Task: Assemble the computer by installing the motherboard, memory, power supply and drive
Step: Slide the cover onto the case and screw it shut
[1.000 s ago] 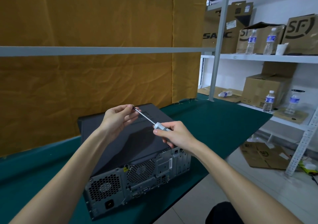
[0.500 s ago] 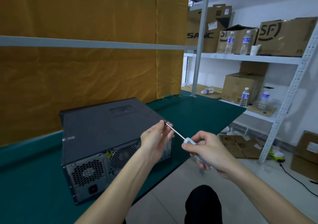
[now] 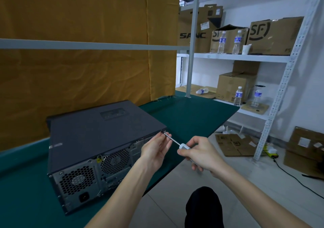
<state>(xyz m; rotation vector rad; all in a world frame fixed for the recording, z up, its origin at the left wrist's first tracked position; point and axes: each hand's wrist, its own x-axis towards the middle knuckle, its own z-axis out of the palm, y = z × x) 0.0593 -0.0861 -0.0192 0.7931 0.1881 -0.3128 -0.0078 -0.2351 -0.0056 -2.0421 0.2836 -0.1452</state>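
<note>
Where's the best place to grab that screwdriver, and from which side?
By its white handle, from the rear end, as the right hand does. The thin shaft points at the computer case corner, where the left hand steadies it.

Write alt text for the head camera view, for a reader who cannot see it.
A person's right hand grips a white-handled screwdriver whose metal tip meets the rear upper corner of a closed dark grey computer case, while the left hand steadies the shaft. The case lies on a green table; metal shelves with cardboard boxes stand to the right.
</note>
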